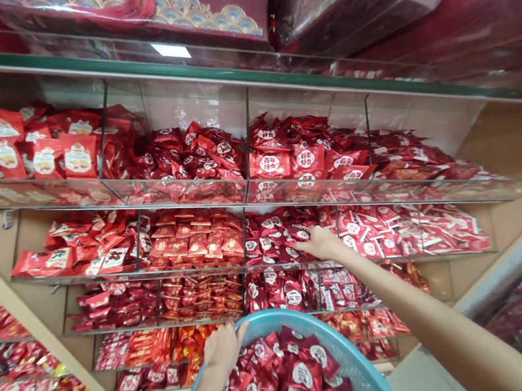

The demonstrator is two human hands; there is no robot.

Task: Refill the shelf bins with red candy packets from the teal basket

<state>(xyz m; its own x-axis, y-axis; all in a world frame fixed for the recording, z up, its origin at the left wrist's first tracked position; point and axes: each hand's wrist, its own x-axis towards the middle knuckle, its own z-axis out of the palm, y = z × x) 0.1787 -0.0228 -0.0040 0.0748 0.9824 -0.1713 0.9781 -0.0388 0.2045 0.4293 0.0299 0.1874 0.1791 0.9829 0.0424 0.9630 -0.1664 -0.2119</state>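
1. I have the right hand (323, 243) at the dark-red packets (269, 242) on the glass-fronted shelf (297, 261); fingertips seem to touch them; pinching or not, I cannot tell;
2. My left hand (222, 349), farther off, lower and leftward, grips the blue basket (362, 355) by its rim, below those packets.

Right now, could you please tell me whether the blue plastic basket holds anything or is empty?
Not empty: dark red wrapped packets lie heaped inside the blue plastic basket; its near side is cut off.
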